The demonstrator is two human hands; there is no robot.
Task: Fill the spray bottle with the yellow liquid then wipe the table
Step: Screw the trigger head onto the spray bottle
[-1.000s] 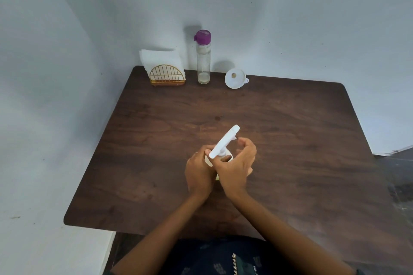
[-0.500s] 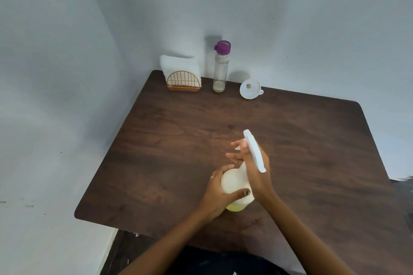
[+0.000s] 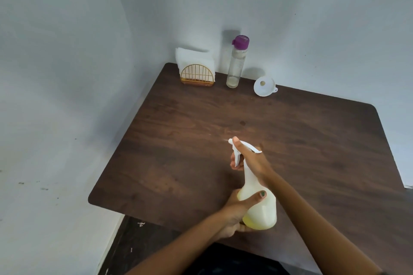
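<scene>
My right hand point(image 3: 250, 161) is wrapped round the neck of the spray bottle point(image 3: 257, 203), fingers on the trigger — my left hand point(image 3: 240, 212) clasps its round belly from the left and below. It's raised over the near middle of the table point(image 3: 178, 140), long axis tipped, nozzle aimed far-left at bare wood. Milky plastic, a little yellow liquid pooled low. Napkins point(image 3: 192, 60) wait at the far-left corner — left hand's nearer, I reckon.

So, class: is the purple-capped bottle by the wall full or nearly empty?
Nearly empty. The clear purple-capped bottle stands upright with only a thin layer of liquid at its base; the rest looks see-through.
</scene>
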